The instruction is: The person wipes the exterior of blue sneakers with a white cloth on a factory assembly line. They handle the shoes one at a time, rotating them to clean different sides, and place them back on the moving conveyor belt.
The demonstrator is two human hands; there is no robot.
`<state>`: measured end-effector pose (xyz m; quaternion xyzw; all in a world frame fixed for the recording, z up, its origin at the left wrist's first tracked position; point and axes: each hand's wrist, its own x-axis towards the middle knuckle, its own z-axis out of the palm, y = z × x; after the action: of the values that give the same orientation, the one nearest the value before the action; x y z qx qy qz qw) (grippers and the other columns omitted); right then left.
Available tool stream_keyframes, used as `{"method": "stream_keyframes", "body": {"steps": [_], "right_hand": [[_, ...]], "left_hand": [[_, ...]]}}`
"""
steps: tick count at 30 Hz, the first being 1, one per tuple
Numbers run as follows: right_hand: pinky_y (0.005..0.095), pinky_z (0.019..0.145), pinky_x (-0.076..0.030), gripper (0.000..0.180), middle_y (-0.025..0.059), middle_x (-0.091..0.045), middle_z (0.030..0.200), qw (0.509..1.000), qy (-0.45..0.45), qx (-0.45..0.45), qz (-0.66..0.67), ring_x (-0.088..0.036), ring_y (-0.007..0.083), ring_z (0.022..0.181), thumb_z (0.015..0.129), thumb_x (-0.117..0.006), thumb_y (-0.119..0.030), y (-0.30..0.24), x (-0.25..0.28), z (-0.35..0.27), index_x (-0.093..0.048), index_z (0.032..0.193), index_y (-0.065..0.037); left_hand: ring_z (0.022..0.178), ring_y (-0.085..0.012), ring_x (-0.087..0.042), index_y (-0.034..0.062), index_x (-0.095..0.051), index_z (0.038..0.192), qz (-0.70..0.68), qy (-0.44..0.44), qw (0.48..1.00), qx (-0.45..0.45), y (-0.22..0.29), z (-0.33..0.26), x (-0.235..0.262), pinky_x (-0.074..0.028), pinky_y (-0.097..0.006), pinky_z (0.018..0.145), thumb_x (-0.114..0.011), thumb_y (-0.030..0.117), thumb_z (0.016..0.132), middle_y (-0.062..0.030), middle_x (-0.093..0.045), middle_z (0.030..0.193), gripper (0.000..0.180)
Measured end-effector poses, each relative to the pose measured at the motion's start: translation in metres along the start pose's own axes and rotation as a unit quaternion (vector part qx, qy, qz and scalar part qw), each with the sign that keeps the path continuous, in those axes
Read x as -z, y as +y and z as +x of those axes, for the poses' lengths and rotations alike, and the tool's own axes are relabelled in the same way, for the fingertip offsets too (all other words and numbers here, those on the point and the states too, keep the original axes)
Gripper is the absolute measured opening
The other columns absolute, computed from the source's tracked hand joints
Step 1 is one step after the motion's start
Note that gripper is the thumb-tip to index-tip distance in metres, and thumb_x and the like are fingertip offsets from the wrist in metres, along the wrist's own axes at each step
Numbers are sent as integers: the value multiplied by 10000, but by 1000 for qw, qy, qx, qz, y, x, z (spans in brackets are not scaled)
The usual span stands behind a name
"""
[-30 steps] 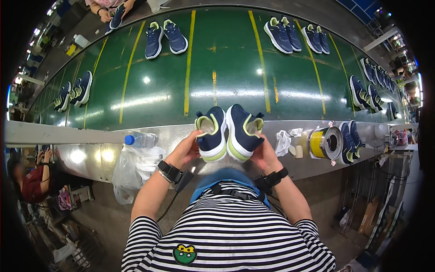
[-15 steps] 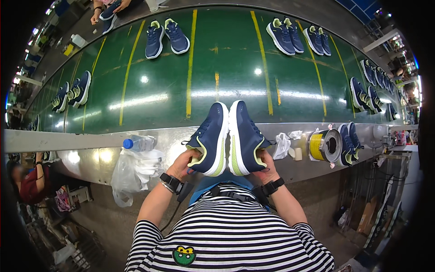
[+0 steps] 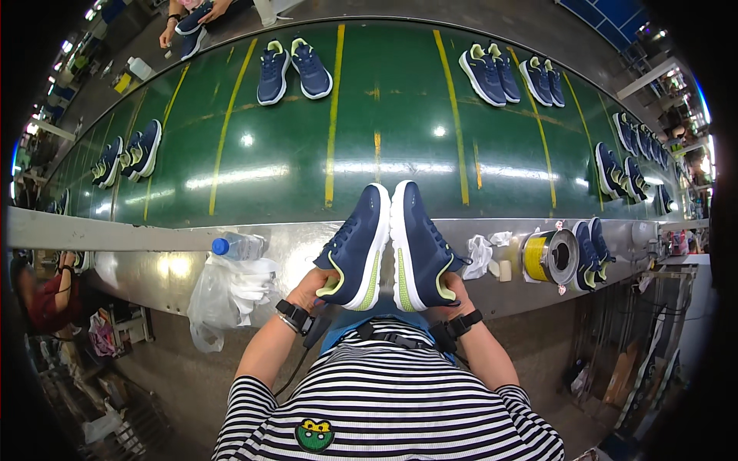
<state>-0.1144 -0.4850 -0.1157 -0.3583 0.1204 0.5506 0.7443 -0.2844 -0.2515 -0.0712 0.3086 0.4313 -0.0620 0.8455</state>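
Note:
In front of me I hold a pair of navy sneakers with white soles and lime-green linings, toes pointing away. The left sneaker (image 3: 359, 246) is gripped at its heel by my left hand (image 3: 308, 288), whose fingers go partly out of sight at the collar. At the heel of the right sneaker (image 3: 420, 246), my right hand (image 3: 458, 295) is closed in the same way. The two shoes stand side by side, tilted so their white soles face each other, with a narrow gap between them.
Beyond a metal ledge (image 3: 300, 244) runs a green conveyor belt (image 3: 392, 131) with yellow lines, carrying several navy sneakers. On the ledge are a capped bottle (image 3: 240, 247), a plastic bag (image 3: 223, 292), a yellow-labelled can (image 3: 550, 256) and another sneaker pair (image 3: 590, 253). Someone's hands (image 3: 171, 32) handle a shoe beyond the belt.
The view has shifted slightly, so the belt and its shoes sit a little lower. The gap between the held sneakers' heels has widened a little. Both hands keep their hold.

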Motion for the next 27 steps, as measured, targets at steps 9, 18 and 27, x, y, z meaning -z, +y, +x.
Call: {"method": "stream_keyframes", "body": {"steps": [9, 18, 27], "right_hand": [[331, 941, -395, 451, 99, -501, 1198, 999, -32, 28, -4, -506, 213, 1069, 839, -555, -229, -4, -14, -2, -427, 1214, -12], [354, 928, -335, 655, 138, -444, 1178, 714, 86, 307, -623, -428, 269, 1072, 712, -645, -180, -12, -64, -15, -355, 1276, -16], [353, 892, -363, 656, 180, -494, 1121, 737, 65, 209, -639, -477, 294, 1039, 750, -646, -281, -2, -29, 23, -363, 1275, -8]], "left_hand": [[974, -171, -560, 31, -498, 1159, -26, -102, 993, -57, -18, 21, 40, -442, -287, 869, -574, 97, 811, -75, -562, 1108, 362], [1083, -295, -435, 7, -275, 1307, 427, 101, 812, -384, 0, -6, 10, -346, -358, 935, -705, 142, 646, -171, -409, 1208, 800], [1104, -245, -449, 36, -351, 1302, 356, 49, 910, -209, -20, 41, 41, -324, -312, 947, -474, 317, 879, -178, -487, 1175, 523]]}}
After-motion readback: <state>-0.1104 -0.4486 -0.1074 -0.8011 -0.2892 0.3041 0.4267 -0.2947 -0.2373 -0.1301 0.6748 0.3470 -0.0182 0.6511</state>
